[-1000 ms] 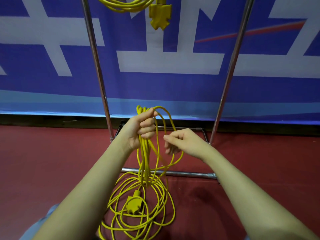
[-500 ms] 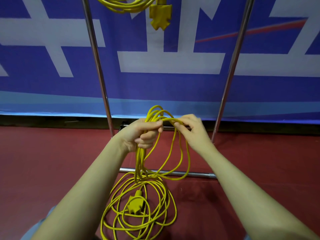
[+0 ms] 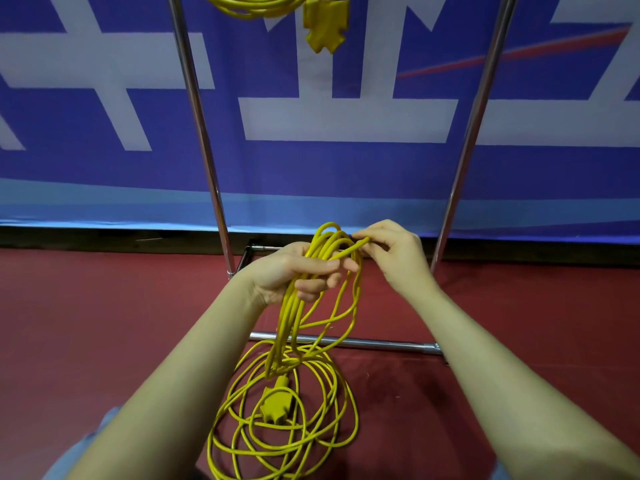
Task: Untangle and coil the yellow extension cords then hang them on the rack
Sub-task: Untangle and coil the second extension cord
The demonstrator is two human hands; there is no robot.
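Note:
A yellow extension cord (image 3: 287,327) runs from several loops in my left hand (image 3: 294,271) down to a loose pile on the red floor, where its yellow socket end (image 3: 275,407) lies among the strands. My left hand grips the bundle of loops at its top. My right hand (image 3: 391,251) pinches a strand and lays it over those loops, right beside my left fingers. A second yellow cord (image 3: 256,5) with its socket block (image 3: 325,26) hangs from the top of the metal rack (image 3: 201,133).
The rack's two chrome uprights (image 3: 467,133) rise either side of my hands, and its base bar (image 3: 381,342) crosses the floor just behind the cord pile. A blue and white banner (image 3: 346,116) covers the wall behind. Red floor (image 3: 104,323) lies open left and right.
My right hand carried a new loop up and over to the bundle in my left hand. The loops in my left hand rose slightly, and less cord hangs slack between the hands.

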